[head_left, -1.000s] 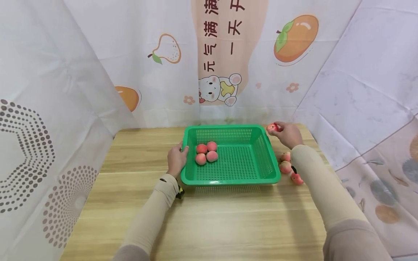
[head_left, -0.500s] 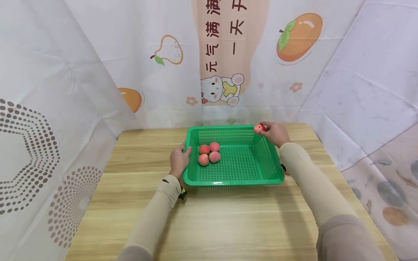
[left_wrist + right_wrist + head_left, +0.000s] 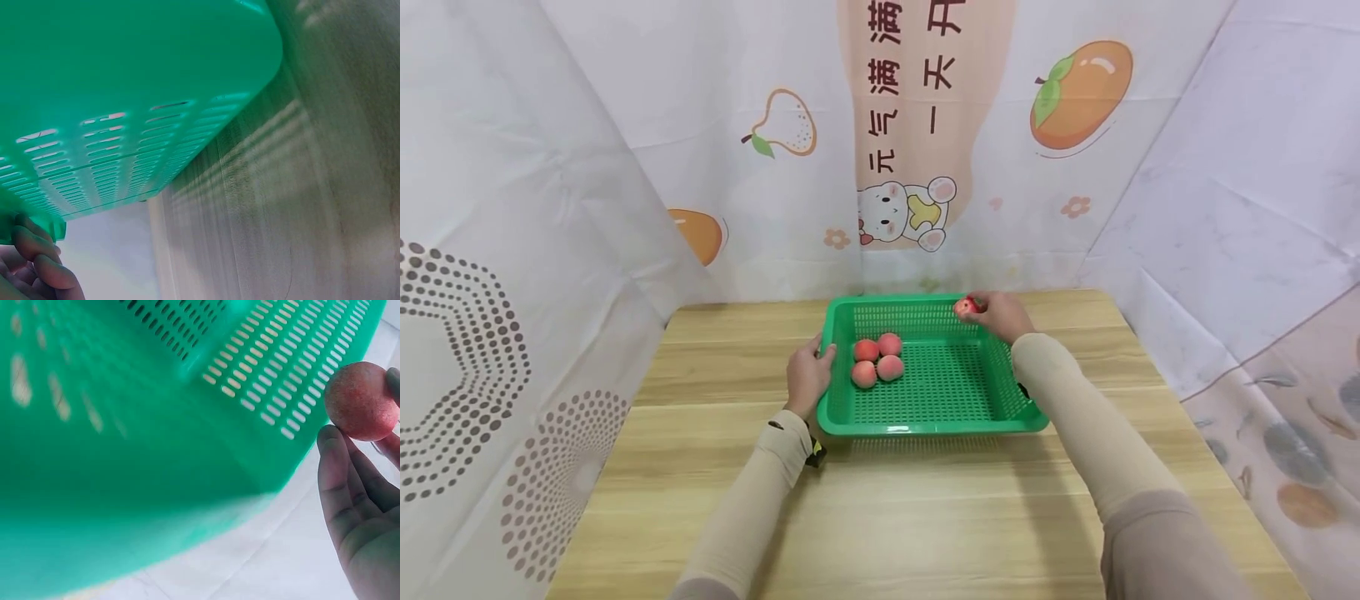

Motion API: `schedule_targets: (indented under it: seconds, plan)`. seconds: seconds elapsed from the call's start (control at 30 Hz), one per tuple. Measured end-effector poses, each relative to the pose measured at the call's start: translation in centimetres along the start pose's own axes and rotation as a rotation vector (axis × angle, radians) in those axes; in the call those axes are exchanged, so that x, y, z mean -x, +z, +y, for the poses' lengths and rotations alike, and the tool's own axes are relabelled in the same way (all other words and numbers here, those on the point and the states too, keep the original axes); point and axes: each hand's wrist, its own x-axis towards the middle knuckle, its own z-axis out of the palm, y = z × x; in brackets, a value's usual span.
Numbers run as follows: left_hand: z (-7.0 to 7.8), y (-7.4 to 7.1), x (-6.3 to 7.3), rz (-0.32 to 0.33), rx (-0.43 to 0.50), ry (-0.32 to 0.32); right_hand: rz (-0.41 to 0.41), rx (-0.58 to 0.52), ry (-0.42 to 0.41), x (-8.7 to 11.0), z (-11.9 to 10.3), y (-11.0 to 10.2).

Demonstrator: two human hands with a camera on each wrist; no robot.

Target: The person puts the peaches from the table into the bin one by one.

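A green plastic basket [image 3: 932, 429] with slotted walls stands on the wooden table. Several pinkish-red peaches [image 3: 865, 374] lie close together on its floor at the left. My left hand [image 3: 807, 377] grips the basket's left rim, and the left wrist view shows its fingers [image 3: 44, 250] curled beneath the edge. Over the basket's back right part, my right hand [image 3: 1006, 317] pinches another peach [image 3: 966, 309]. That held peach [image 3: 359, 403] sits between thumb and fingertips in the right wrist view, above the rim and apart from the basket floor.
Wooden table boards [image 3: 925, 517] extend in front of the basket and to both sides. A printed curtain [image 3: 797, 267] hangs directly behind the table, with more cloth at left and right. My right sleeve [image 3: 1090, 425] covers the table area beside the basket's right end.
My right hand has carried the peach leftward from beyond the basket's right rim to above its inside. Loose peaches right of the basket are now hidden behind my arm. My left hand stays put.
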Motion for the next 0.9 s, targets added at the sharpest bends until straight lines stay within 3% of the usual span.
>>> schedule_targets:
  seconds: [0.2,0.6,0.9]
  plan:
    - [-0.1,-0.3,0.1,-0.011,0.018,-0.004,-0.025,0.035,-0.011,-0.6,-0.8,1.5]
    - [-0.2,-0.1,-0.2,-0.019,0.023,-0.032,-0.122,0.041,0.045,-1.5,-1.0,5.1]
    - [-0.5,-0.2,-0.1,-0.015,0.020,0.003,-0.089,0.088,0.040,-1.6,-0.6,7.7]
